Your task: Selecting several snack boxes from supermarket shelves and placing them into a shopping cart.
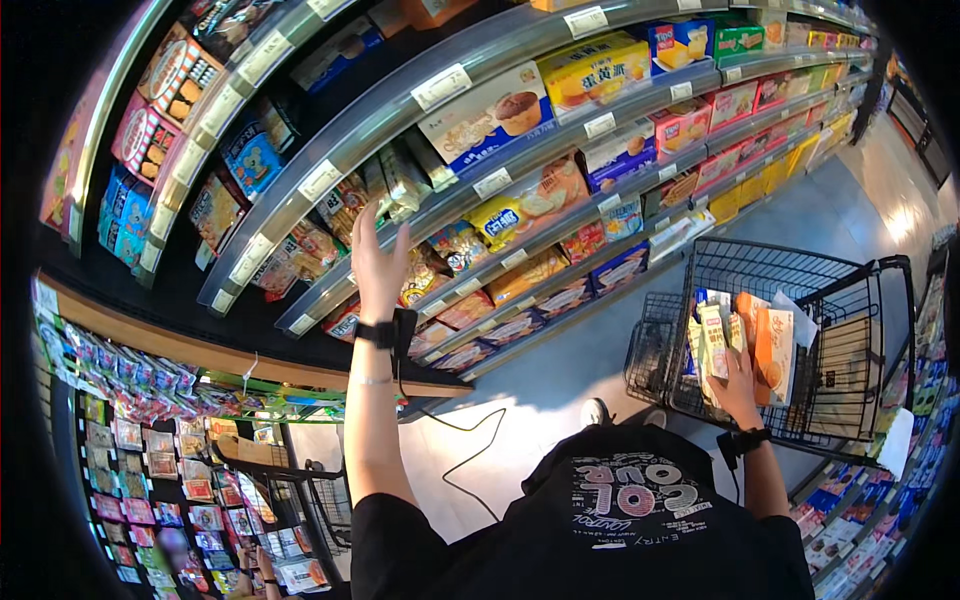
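My left hand [377, 259] is raised at a snack shelf, its fingers apart, beside clear-wrapped snack packs [397, 180]. Nothing shows in its palm, though the side towards the shelf is partly hidden. Over the shopping cart [795, 262] on the right, my right hand [735, 386] is closed around tall pale yellow packages [712, 341]. An orange and white box [774, 352] stands just right of that hand, with more packages behind. Below the left hand lie bagged snacks [457, 244]; a yellow bag [499, 221] is to their right.
Shelf rails [442, 86] with price tags curve across the view, bearing boxed pastries [491, 112]. A black cable [480, 457] trails from my left wrist over the floor. Another cart [322, 487] stands at lower left, near another person's hands [257, 570] and hanging packets [142, 480].
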Demonstrator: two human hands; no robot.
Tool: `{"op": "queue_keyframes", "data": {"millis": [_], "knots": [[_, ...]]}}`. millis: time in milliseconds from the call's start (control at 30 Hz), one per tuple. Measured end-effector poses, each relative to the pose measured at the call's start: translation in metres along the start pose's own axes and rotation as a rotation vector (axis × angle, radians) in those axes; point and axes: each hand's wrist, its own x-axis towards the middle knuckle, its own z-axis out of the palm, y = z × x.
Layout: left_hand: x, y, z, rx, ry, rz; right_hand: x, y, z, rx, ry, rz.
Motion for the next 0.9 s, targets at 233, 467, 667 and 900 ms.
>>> {"op": "queue_keyframes", "data": {"millis": [233,467,667,900], "knots": [[0.031,-0.051,0.063,0.219,-0.018,-0.133,-0.001,-0.017,-0.021,0.158,0.128,0.002],[0.037,-0.043,0.094,0.348,-0.049,-0.291,-0.011,-0.039,-0.044,0.157,0.120,0.015],[0.034,-0.024,0.085,0.246,0.025,-0.171,-0.017,-0.046,-0.052,0.167,0.118,-0.003],[0.029,-0.015,0.099,0.258,0.088,-0.231,-0.020,-0.044,-0.054,0.195,0.126,-0.018]]}}
